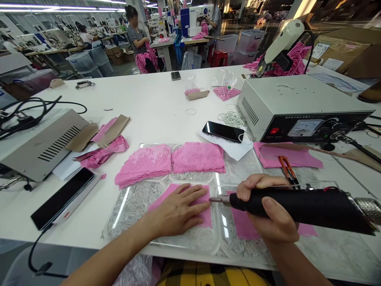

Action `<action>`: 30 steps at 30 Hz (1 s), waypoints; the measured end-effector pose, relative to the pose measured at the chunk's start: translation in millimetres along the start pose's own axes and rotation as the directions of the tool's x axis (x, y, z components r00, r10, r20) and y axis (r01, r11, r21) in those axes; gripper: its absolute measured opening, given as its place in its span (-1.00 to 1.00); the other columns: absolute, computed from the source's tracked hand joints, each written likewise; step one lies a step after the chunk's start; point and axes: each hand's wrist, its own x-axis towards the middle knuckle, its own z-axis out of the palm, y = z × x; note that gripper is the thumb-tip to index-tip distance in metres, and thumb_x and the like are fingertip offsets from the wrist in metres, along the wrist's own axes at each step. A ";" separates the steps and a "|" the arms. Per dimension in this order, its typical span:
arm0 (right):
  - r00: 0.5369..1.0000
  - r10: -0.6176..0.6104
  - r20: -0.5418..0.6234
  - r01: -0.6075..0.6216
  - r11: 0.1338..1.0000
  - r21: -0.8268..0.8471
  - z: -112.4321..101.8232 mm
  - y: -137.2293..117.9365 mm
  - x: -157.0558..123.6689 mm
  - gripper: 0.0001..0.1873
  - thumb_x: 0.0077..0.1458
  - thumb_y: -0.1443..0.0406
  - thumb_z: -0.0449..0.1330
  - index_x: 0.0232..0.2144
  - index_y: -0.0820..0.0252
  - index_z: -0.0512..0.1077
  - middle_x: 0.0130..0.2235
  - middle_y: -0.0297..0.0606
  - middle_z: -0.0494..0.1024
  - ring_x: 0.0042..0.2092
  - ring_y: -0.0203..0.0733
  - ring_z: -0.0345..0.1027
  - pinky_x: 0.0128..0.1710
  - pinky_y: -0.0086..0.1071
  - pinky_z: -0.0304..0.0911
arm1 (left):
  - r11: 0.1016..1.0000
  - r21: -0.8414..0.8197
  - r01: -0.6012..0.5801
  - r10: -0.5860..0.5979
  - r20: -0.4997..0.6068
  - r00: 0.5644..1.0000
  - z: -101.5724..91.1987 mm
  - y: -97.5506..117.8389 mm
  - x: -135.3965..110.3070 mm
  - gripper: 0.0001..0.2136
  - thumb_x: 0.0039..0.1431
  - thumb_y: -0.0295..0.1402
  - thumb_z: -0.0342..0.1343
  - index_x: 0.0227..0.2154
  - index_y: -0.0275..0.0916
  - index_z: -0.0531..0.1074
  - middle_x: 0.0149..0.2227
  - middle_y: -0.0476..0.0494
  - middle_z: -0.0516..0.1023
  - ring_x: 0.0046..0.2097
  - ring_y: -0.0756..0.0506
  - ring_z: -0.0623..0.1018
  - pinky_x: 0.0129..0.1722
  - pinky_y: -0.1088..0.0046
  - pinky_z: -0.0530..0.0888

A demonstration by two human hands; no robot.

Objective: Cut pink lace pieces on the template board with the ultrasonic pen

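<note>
My left hand lies flat, fingers spread, on a pink fabric piece over a clear plastic lid. In my right hand is a black ultrasonic welding gun, its thin metal tip pointing left. That tip is at the fabric's right edge, close to my left fingertips; whether it touches cannot be told. Another pink fabric piece lies partly under my right hand. Beyond my hands sit two stacks of pink lace, a left stack and a right stack.
Orange-handled snips lie just behind the gun. A grey control box stands at right, a second box at left. Phones lie at left and centre. Rubber bands and small bags are farther back. People work beyond the table.
</note>
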 end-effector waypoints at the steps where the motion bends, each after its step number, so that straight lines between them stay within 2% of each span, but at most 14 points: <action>1: 1.000 -0.007 0.003 0.007 1.000 0.001 0.5 0.0 0.3 -0.89 0.05 0.25 0.22 -0.32 0.13 0.43 -0.35 -0.30 0.44 -0.48 -0.31 0.33 -0.48 -0.30 0.36 | 1.000 -0.002 0.000 0.000 -0.001 1.000 0.0 0.0 0.0 -0.63 0.46 -0.18 -0.16 0.13 -0.22 0.37 0.28 -0.29 0.31 0.32 -0.21 0.28 0.26 0.07 0.25; 8: 0.999 -0.032 0.019 0.033 0.998 -0.044 0.1 2.1 1.8 -0.94 0.06 0.28 0.21 -0.35 0.13 0.42 -0.36 -0.31 0.45 -0.49 -0.31 0.33 -0.46 -0.29 0.37 | 1.000 -0.028 0.012 -0.011 0.011 1.000 1.7 -0.8 -0.7 -0.63 0.45 -0.18 -0.13 0.15 -0.21 0.36 0.29 -0.30 0.29 0.33 -0.22 0.26 0.27 0.04 0.23; 14: 1.000 0.008 -0.030 -0.007 0.999 0.039 -4.3 -7.4 3.7 -0.87 0.00 0.25 0.25 -0.35 0.15 0.45 -0.36 -0.31 0.44 -0.50 -0.32 0.31 -0.51 -0.32 0.33 | 0.995 -0.091 0.044 -0.039 0.056 0.998 -1.4 0.3 -1.7 -0.61 0.44 -0.16 -0.09 0.19 -0.23 0.32 0.34 -0.25 0.20 0.36 -0.20 0.21 0.32 0.07 0.16; 21: 0.991 0.074 0.110 -0.086 0.990 0.112 -8.1 -15.3 1.1 -0.87 0.02 0.26 0.24 -0.33 0.17 0.48 -0.37 -0.29 0.48 -0.52 -0.32 0.32 -0.55 -0.33 0.31 | 0.989 -0.140 0.051 -0.040 0.075 0.996 -2.4 2.7 -2.9 -0.67 0.38 -0.13 0.00 0.07 -0.15 0.44 0.38 -0.24 0.10 0.38 -0.27 0.14 0.35 0.03 0.08; 30: 0.983 0.076 0.165 -0.096 0.989 0.114 -5.6 -13.4 -4.2 -0.88 0.05 0.28 0.25 -0.31 0.18 0.48 -0.36 -0.29 0.49 -0.50 -0.33 0.35 -0.53 -0.35 0.34 | 0.991 -0.128 0.040 -0.036 0.038 0.999 -0.5 2.8 -2.8 -0.66 0.37 -0.11 0.01 0.05 -0.15 0.45 0.36 -0.25 0.15 0.37 -0.25 0.18 0.33 0.04 0.11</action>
